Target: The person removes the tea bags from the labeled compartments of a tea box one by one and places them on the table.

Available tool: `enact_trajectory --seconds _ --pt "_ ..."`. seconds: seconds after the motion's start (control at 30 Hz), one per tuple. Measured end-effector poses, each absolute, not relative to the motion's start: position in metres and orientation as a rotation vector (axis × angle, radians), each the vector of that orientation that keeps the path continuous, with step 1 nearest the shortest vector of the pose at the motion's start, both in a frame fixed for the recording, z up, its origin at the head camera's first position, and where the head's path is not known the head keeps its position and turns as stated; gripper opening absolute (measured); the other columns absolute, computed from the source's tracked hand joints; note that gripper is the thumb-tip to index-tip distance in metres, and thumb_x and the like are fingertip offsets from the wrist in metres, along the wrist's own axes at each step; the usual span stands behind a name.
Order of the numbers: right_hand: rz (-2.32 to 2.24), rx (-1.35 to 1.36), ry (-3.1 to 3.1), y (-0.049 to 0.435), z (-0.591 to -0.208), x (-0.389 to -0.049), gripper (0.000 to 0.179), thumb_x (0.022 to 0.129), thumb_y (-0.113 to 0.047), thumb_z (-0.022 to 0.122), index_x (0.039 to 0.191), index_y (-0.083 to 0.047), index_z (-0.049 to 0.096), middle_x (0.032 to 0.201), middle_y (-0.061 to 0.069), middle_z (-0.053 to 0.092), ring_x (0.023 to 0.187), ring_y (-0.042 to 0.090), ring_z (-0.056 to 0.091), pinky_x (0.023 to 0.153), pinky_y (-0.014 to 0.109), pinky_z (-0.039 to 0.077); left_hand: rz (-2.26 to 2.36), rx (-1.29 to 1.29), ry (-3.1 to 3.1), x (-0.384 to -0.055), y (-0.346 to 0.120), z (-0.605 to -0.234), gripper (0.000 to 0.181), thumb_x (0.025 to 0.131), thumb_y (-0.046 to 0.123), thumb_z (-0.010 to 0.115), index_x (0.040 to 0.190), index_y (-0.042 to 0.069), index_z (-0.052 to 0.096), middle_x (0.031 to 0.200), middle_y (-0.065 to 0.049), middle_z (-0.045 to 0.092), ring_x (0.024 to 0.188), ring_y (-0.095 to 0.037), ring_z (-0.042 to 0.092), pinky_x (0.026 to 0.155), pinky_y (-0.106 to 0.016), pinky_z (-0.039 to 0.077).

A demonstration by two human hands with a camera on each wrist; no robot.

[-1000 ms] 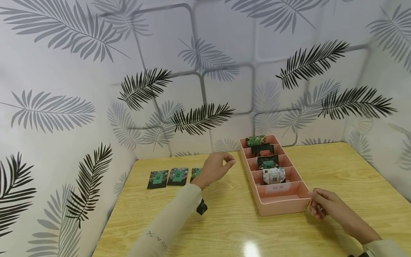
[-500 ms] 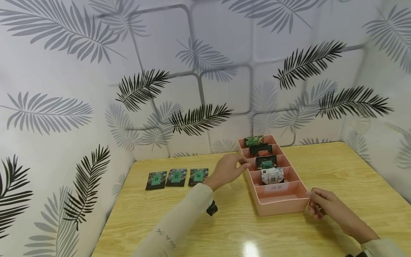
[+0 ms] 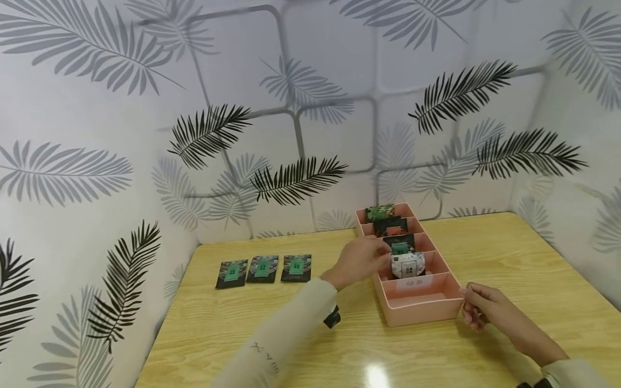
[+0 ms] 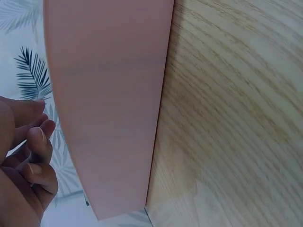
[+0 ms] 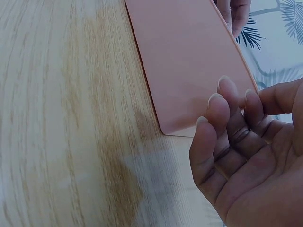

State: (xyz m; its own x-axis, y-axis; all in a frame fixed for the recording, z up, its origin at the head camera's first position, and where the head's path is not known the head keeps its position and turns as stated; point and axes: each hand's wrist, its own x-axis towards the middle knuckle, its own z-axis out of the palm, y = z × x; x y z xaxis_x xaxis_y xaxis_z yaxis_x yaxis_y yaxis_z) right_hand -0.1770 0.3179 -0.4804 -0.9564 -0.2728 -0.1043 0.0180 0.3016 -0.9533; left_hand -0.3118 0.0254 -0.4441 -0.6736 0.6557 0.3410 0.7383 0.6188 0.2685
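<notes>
A pink divided storage box [image 3: 423,311] lies lengthwise on the table, with sachets standing in its compartments. My left hand [image 3: 358,260] reaches over its left wall, fingertips right at a black sachet with a green label [image 3: 399,247] and close to a white patterned sachet [image 3: 408,266]. In the left wrist view the fingers [image 4: 40,142] are loosely curled above the rim, with nothing seen between them. My right hand [image 3: 487,304] pinches the box's near right corner between thumb and index finger; its other fingers [image 5: 218,113] curl loosely beside the wall.
Three black sachets with green labels lie in a row at left: one sachet [image 3: 232,274], a second [image 3: 263,269] and a third [image 3: 296,268]. Farther compartments hold a red-labelled black sachet [image 3: 391,226] and a green sachet [image 3: 380,212]. A paper label [image 3: 414,283] marks the nearest divider.
My left hand has moved right, from above the table beside the third loose sachet to over the box's left wall. The right hand keeps its pinch on the corner.
</notes>
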Motion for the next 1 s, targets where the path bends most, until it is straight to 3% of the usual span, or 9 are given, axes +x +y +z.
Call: enact_trajectory --seconds 0.37,1.0 --pt "-1.706 -0.236 2.325 0.316 -0.482 -0.179 0.046 0.104 -0.037 0.037 0.088 0.005 0.046 0.074 0.013 0.059 0.058 0.019 0.055 0.054 0.037 0.049 -0.409 -1.045 -2.697 -0.308 0.041 -0.449 0.021 0.090 0.036 0.067 0.105 0.023 0.073 0.089 0.013 0.062 0.075 0.002 0.052 0.060 -0.016 0.044" --pt "-1.693 -0.192 2.333 0.319 -0.481 -0.179 0.047 0.104 -0.038 0.037 0.087 0.005 0.046 0.075 0.013 0.059 0.058 0.019 0.056 0.055 0.037 0.050 -0.632 -1.114 -2.637 -0.309 0.045 -0.454 0.007 0.088 0.034 0.069 0.085 0.029 0.067 0.079 0.019 0.054 0.072 0.007 0.048 0.060 -0.013 0.041"
